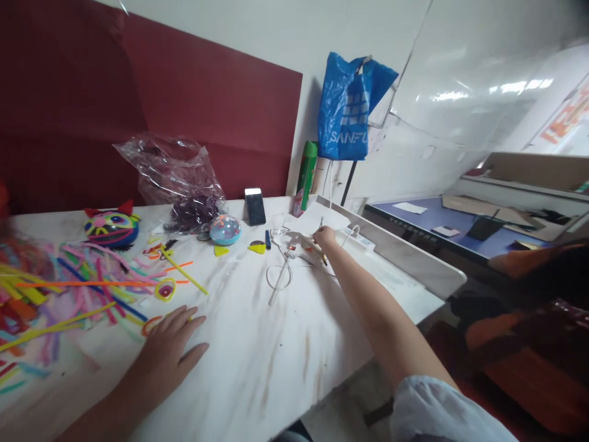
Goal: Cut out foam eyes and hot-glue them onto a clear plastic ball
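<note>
My left hand (172,344) rests palm down on the white table, fingers stretched and apart, holding nothing. Beside its fingertips lie a curled orange pipe cleaner (151,324) and a yellow-rimmed eye shape (164,290). My right hand (324,237) reaches far across the table with closed fingers. A thin stick-like tip (321,221) shows above them; what it belongs to is hidden. Just below that hand lies a thin yellow, dark-tipped thing (324,259). Left of it are a pale rod (279,279) and a looped white cord (291,279).
Bright pipe cleaners (83,288) cover the left side. Behind them stand a decorated cat-like ball (111,227), a clear-and-blue dome (225,229), a plastic bag (175,178) and a phone (254,206). A green can (305,178) and blue bag (347,110) are farther back. Another person (543,294) is at right.
</note>
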Motion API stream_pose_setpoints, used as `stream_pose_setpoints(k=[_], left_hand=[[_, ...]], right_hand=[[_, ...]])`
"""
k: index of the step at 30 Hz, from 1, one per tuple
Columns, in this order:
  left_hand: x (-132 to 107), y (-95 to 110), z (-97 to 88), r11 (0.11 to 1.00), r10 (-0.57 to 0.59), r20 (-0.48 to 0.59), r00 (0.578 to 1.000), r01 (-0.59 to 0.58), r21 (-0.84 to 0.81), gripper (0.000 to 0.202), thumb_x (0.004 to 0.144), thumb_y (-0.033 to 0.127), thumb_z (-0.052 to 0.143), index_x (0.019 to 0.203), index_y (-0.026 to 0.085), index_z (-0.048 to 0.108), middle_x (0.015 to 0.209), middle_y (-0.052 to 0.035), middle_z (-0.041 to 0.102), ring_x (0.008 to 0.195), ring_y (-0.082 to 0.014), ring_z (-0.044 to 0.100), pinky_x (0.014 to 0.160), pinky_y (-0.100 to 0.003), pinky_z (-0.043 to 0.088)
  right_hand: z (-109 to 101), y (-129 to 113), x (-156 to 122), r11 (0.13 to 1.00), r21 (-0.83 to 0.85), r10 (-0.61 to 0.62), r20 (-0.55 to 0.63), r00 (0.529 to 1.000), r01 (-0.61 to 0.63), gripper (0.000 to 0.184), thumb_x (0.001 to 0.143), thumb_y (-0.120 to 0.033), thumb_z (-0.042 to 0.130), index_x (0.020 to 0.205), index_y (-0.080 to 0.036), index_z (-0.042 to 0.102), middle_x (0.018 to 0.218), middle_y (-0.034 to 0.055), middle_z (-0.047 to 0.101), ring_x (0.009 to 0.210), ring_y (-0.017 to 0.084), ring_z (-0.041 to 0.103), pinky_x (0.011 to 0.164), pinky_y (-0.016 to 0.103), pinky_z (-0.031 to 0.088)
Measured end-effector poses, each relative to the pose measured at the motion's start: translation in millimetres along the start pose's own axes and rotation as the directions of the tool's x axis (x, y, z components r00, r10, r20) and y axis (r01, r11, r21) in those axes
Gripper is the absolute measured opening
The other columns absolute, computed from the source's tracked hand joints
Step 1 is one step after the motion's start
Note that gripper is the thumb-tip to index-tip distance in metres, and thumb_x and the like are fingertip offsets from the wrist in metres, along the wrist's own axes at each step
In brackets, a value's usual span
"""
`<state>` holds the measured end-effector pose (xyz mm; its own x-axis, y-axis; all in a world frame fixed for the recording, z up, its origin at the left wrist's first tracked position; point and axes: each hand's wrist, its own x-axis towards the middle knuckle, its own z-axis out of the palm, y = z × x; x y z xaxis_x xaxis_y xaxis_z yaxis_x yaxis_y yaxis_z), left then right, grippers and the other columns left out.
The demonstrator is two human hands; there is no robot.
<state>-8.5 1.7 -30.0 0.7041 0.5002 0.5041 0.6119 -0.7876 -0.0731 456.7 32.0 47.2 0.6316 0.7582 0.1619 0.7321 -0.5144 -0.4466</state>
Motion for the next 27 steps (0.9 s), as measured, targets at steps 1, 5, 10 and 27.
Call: stream_pose_setpoints(k=[1,5,10,27], left_hand=[[-0.1,-0.8,0.2,1.000,0.005,-0.004,1.000,-0.005,0.004,0.038,0.083,0.049,0.049,0.105,0.024,0.067,0.115,-0.0090,0.069,0.109,-0.0280,0.063,0.089,-0.042,0.050],[-0.4,-3.3,1.0,0.999,0.033,-0.036,0.999,-0.033,-0.003,0.039,0.083,0.050,0.049,0.105,0.024,0.067,0.113,-0.0096,0.070,0.106,-0.0279,0.063,0.088,-0.041,0.050],[0.4,-5.0,0.5,0.999,0.017,-0.006,1.000,-0.017,-0.039,0.041,0.079,0.053,0.055,0.110,0.027,0.064,0.117,-0.0073,0.069,0.108,-0.0283,0.063,0.090,-0.041,0.050],[-3.1,-9.5,2.2,0.998,0.033,-0.006,0.999,-0.033,-0.044,0.042,0.079,0.050,0.059,0.116,0.031,0.062,0.120,-0.0050,0.067,0.109,-0.0270,0.063,0.091,-0.040,0.050]], right_hand=[[-3.4,-0.6,3.4,1.000,-0.016,-0.017,-0.021,1.000,0.017,0.033,0.092,-0.033,0.056,0.121,-0.017,0.056,0.121,0.0089,0.058,0.102,0.021,0.061,0.085,0.042,0.053],[-38.2,16.6,18.8,0.989,-0.100,-0.111,-0.060,0.992,0.105,0.032,0.092,-0.033,0.056,0.120,-0.017,0.057,0.121,0.0089,0.059,0.104,0.021,0.060,0.087,0.043,0.052],[-72.0,54.7,35.3,0.978,-0.196,-0.088,-0.078,0.993,0.071,0.032,0.092,-0.033,0.056,0.120,-0.017,0.056,0.121,0.0090,0.059,0.103,0.021,0.061,0.086,0.042,0.052],[-61.6,46.8,-2.3,0.963,-0.227,-0.097,0.201,0.975,0.143,0.031,0.078,-0.043,0.067,0.099,-0.021,0.072,0.075,0.0032,0.073,0.064,0.016,0.067,0.059,0.022,0.047]])
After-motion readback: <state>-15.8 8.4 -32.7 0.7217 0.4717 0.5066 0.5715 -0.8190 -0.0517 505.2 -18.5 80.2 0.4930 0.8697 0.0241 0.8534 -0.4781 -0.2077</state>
